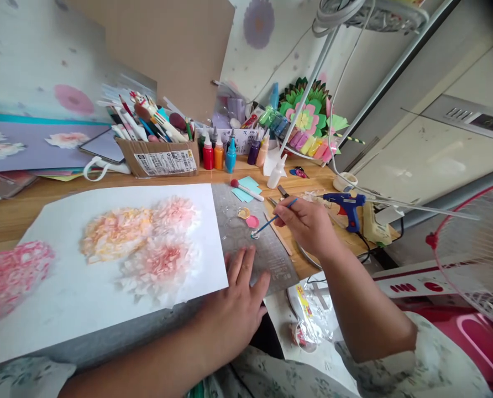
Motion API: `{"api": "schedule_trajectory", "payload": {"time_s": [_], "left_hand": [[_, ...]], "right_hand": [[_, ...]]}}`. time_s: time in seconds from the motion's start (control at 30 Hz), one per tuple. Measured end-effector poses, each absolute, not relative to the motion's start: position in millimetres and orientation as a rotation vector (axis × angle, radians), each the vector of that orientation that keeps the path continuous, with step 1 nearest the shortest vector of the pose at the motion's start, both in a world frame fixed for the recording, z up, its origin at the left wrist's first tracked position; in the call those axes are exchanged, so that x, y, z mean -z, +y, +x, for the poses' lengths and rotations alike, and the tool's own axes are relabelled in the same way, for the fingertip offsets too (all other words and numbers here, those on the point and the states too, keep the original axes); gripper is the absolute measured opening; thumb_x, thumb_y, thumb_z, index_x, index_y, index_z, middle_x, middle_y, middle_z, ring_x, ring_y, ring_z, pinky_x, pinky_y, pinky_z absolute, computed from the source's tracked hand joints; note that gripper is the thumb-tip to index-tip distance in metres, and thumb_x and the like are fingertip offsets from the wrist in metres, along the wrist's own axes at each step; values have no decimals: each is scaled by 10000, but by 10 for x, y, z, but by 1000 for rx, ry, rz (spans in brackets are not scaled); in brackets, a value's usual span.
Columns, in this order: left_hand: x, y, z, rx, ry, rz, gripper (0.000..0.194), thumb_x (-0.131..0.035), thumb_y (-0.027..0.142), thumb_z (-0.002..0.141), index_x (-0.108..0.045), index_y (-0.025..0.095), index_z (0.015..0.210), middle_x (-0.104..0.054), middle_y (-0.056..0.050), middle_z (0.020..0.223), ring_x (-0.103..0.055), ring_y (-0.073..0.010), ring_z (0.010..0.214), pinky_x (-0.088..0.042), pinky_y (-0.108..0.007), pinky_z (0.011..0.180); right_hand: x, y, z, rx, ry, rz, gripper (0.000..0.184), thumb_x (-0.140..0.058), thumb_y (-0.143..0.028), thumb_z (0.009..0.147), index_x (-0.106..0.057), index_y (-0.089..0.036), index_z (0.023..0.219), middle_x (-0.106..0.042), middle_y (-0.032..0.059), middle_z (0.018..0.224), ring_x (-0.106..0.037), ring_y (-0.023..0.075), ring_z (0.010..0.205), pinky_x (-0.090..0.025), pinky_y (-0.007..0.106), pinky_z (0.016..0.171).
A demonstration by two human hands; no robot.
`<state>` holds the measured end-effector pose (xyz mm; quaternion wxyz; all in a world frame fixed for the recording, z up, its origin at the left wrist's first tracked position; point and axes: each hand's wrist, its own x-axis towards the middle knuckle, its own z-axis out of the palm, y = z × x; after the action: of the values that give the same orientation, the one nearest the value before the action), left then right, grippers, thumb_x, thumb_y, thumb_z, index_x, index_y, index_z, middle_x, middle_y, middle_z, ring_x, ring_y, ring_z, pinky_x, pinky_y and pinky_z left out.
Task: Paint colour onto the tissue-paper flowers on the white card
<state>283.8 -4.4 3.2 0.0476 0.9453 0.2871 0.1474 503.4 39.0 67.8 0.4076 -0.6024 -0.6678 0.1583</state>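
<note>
My right hand (307, 224) is closed around a thin blue paintbrush (270, 221). The brush tip touches a small pale dab or cap (255, 235) on the grey mat (271, 265). Close by are a pink paint dab (252, 221) and a yellowish one (244, 213). My left hand (240, 293) lies flat with fingers spread on the mat, beside the edge of a large white sheet (76, 309). On that sheet sit fluffy paper flowers: an orange-yellow one (116, 234), two pale pink ones (176, 214), and a deeper pink one (16, 276) at the left.
Behind stand a cardboard box (159, 157) of pens and brushes and several paint bottles (230, 156). A white bottle (277, 172) and a makeup brush (246, 189) on blue paper are nearer. At right lie a blue glue gun (348, 207) with its cord and a pink-rimmed fan (470, 232).
</note>
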Motion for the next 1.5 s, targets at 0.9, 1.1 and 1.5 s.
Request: {"api": "schedule_trajectory", "payload": {"time_s": [0.9, 1.1, 1.5], "left_hand": [[157, -83, 2758, -642, 878, 2895, 345, -684, 355, 882, -641, 198, 1185, -491, -249, 1578, -456, -383, 1452, -397, -536, 1160], [88, -77, 2761, -608, 859, 2932, 355, -686, 380, 887, -646, 186, 1181, -531, -273, 1542, -525, -403, 1398, -453, -543, 1101], [169, -95, 2769, -661, 877, 2920, 413, -744, 380, 843, -626, 197, 1194, -481, -254, 1579, -437, -381, 1462, -384, -532, 1167]], "right_hand": [[-781, 297, 5045, -271, -1820, -1468, 289, -548, -342, 977, -646, -197, 747, -661, -21, 625, -595, 86, 544, -413, 206, 551], [-802, 297, 5033, -229, -1851, -1457, 294, -549, -309, 978, -628, -192, 721, -651, -26, 605, -578, 76, 525, -396, 196, 532], [-812, 311, 5048, -187, -1952, -1372, 289, -554, -268, 1005, -633, -179, 742, -657, -33, 631, -586, 57, 535, -414, 165, 535]]}}
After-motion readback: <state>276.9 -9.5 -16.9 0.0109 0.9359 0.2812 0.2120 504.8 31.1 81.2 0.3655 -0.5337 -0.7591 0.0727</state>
